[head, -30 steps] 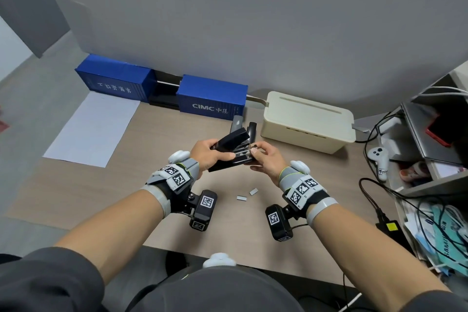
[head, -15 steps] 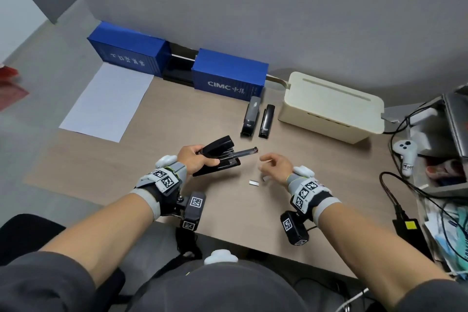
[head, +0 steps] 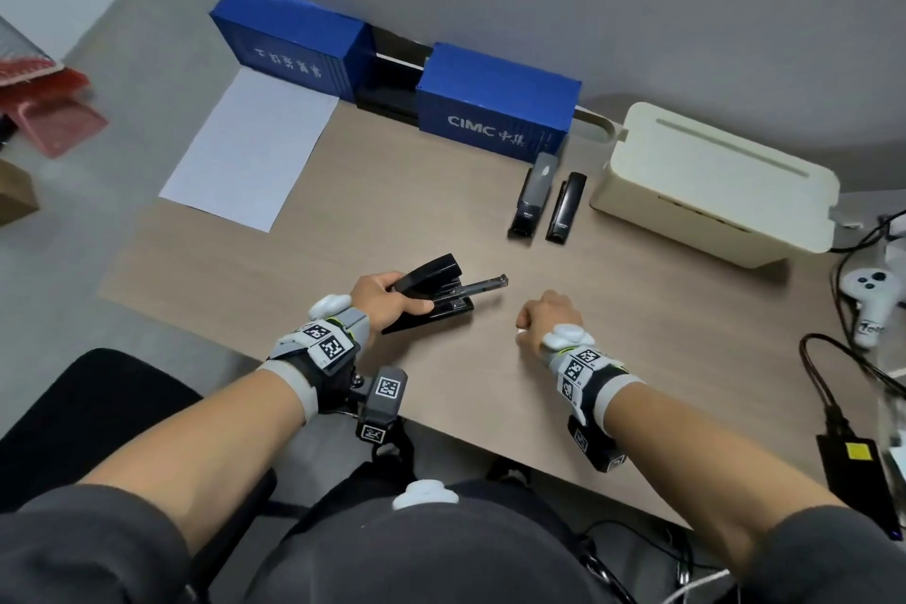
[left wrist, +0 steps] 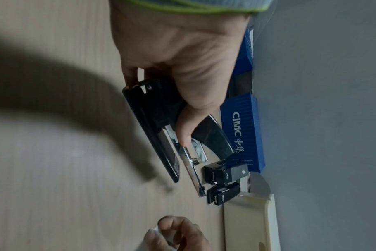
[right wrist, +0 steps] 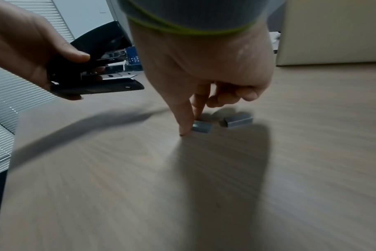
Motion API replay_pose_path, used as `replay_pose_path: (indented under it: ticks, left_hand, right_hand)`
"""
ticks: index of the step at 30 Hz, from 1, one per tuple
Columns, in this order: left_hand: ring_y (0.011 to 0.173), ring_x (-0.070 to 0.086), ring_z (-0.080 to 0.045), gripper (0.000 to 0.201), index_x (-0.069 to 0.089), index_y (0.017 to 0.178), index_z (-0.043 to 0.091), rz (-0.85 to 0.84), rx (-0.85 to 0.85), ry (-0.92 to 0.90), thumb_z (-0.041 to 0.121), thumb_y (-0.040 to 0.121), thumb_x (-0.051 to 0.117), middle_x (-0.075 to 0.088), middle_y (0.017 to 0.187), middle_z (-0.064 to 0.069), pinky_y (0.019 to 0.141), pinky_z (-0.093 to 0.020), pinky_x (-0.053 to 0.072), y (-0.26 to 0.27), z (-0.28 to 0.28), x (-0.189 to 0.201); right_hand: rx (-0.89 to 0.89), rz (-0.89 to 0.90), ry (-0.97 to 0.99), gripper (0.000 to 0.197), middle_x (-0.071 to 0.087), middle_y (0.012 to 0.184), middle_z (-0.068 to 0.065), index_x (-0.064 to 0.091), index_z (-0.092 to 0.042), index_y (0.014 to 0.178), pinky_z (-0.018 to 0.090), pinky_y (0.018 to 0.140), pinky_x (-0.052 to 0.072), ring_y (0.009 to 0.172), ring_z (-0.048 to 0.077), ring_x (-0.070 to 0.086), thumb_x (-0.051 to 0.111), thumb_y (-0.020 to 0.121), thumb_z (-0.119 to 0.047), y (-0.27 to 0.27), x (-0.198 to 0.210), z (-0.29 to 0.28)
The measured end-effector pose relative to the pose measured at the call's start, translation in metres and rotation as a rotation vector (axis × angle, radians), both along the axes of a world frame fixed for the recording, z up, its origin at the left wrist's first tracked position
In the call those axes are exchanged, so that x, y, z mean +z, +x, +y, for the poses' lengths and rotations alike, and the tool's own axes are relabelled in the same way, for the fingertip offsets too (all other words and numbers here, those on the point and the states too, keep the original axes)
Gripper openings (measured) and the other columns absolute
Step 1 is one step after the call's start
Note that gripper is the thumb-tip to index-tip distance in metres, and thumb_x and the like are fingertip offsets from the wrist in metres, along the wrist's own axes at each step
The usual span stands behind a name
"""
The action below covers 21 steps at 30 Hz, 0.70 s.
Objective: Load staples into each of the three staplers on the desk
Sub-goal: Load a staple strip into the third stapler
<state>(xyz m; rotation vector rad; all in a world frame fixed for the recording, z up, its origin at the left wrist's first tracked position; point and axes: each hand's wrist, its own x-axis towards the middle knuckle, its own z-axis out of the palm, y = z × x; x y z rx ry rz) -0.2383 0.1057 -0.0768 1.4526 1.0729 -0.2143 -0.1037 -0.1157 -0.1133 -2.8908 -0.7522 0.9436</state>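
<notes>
Staples (right wrist: 202, 126) lie as a short strip on the table (right wrist: 118, 186), under the right hand (right wrist: 204, 59), whose fingers (right wrist: 186, 118) reach down, thumb touching. Likely light, brittle: pinch its long sides. Left hand (head: 387, 297) grips the open stapler (head: 441, 289).

Dim wrist views, motion-blurred edges; soft shadows; head view wide-angle-warped.

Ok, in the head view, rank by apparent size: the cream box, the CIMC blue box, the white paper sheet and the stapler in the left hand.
1. Cream box and white paper sheet: too close to separate.
2. CIMC blue box.
3. Open stapler gripped by the left hand, smallest though nearest the camera.
</notes>
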Motion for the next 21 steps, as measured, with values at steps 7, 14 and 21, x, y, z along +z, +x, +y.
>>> replay_pose_path:
  ticks: [7,14,21]
  left_hand:
    - [0.08,0.065,-0.023,0.034,0.076,0.086,0.024,0.006,-0.037,0.038,0.006,0.061,0.088,0.073,0.09,-0.008,0.087,-0.037,0.054,0.01,0.005,0.002]
    - [0.076,0.063,-0.019,0.035,0.076,0.093,0.02,-0.065,-0.135,0.056,0.004,0.064,0.087,0.071,0.082,-0.001,0.076,-0.027,0.051,0.046,-0.005,0.015]
    - [0.074,0.063,-0.019,0.027,0.076,0.083,0.021,-0.104,-0.263,0.091,0.007,0.063,0.088,0.071,0.078,-0.002,0.071,-0.025,0.048,0.076,-0.014,0.032]
  right_hand:
    - [-0.185,0.089,0.237,0.005,0.064,0.09,-0.004,0.061,-0.029,0.081,0.029,0.075,0.048,0.086,0.021,0.06,0.063,0.077,-0.031,0.013,0.015,-0.003]
    - [-0.453,0.139,0.628,0.01,0.065,0.063,-0.002,0.069,-0.023,0.085,0.015,0.051,0.046,0.042,0.003,0.054,0.062,0.087,-0.016,0.045,0.056,-0.021]
    - [-0.479,0.181,0.745,0.012,0.07,0.065,0.004,0.071,-0.022,0.09,0.025,0.063,0.049,0.06,0.012,0.061,0.074,0.079,-0.017,0.065,0.085,-0.026]
